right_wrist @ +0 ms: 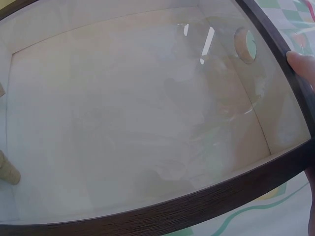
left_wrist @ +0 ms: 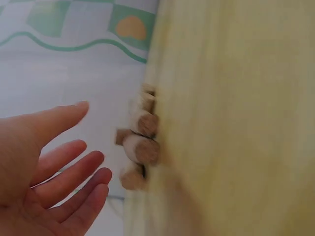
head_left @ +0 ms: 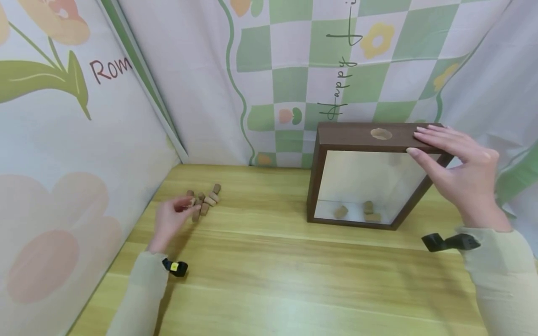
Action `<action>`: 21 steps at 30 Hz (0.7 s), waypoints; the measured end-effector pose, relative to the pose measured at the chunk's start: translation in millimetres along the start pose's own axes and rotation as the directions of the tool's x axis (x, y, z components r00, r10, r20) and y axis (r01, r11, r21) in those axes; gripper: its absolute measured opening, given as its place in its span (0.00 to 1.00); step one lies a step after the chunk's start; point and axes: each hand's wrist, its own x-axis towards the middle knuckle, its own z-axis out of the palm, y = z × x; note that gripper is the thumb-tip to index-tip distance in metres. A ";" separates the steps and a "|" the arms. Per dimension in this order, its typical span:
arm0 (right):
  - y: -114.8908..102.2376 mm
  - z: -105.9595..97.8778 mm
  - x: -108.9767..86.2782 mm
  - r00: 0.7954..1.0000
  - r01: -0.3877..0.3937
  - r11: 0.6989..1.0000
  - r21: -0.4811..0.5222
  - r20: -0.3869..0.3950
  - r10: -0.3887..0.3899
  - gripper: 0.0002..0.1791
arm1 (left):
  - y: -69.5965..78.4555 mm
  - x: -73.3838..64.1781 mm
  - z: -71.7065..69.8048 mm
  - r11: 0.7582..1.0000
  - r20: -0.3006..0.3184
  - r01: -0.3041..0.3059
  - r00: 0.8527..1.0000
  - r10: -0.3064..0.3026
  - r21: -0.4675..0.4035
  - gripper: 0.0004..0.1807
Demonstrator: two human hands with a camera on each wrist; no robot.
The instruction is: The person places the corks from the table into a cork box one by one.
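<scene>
In the head view, my left hand (head_left: 173, 217) reaches over a small heap of corks (head_left: 211, 199) at the table's left. In the left wrist view, that hand (left_wrist: 59, 172) has its fingers spread apart, with no cork between them, beside the blurred corks (left_wrist: 141, 149). My right hand (head_left: 466, 168) rests on the top right corner of a dark-framed wooden box (head_left: 349, 135) with a clear front. Its fingers lie extended along the top and its thumb touches the front edge. Several corks (head_left: 371, 218) lie inside the box at the bottom.
A round hole (head_left: 381, 134) opens in the box's top. The box stands upright on the wooden table (head_left: 269, 270), close to the patterned curtain (head_left: 290, 84). A printed cloth wall (head_left: 84, 154) borders the table on the left.
</scene>
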 end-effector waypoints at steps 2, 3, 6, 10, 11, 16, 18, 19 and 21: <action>0.0 -0.1 0.3 1.000 0.003 1.000 -0.004 0.001 -0.003 0.16 | -3.9 -4.1 -1.8 0.999 0.022 0.027 0.999 -0.027 0.029 0.21; 0.0 -0.2 0.3 1.000 0.006 1.000 -0.005 0.001 -0.006 0.16 | -5.5 -5.8 -2.4 0.998 0.030 0.040 0.999 -0.041 0.039 0.22; 0.0 -0.4 0.6 1.000 0.010 1.000 -0.007 -0.001 -0.010 0.16 | -7.9 -9.6 -3.5 0.997 0.049 0.066 0.996 -0.069 0.049 0.25; 0.8 -0.5 0.7 1.000 0.024 1.000 -0.012 -0.006 -0.024 0.16 | -9.6 -11.6 -3.4 0.995 0.061 0.070 0.995 -0.074 0.064 0.27; 1.1 -0.5 0.7 1.000 0.030 0.999 -0.012 -0.007 -0.030 0.16 | -9.8 -11.9 -3.1 0.995 0.065 0.075 0.995 -0.079 0.069 0.27; 3.7 -0.8 0.6 0.998 0.058 0.998 -0.014 -0.010 -0.058 0.17 | -9.5 -12.0 -0.8 0.993 0.088 0.083 0.992 -0.090 0.080 0.28; 4.8 -1.0 0.4 0.998 0.063 0.998 -0.016 -0.009 -0.064 0.17 | -9.6 -11.6 0.1 0.993 0.093 0.090 0.991 -0.097 0.082 0.29; 5.4 -1.1 0.2 0.998 0.064 0.998 -0.020 -0.008 -0.064 0.17 | -9.8 -11.3 0.3 0.992 0.092 0.095 0.990 -0.102 0.084 0.28; 6.4 -1.1 -0.3 0.998 0.065 0.998 -0.022 -0.006 -0.065 0.17 | -10.0 -10.9 0.6 0.991 0.087 0.097 0.991 -0.106 0.097 0.27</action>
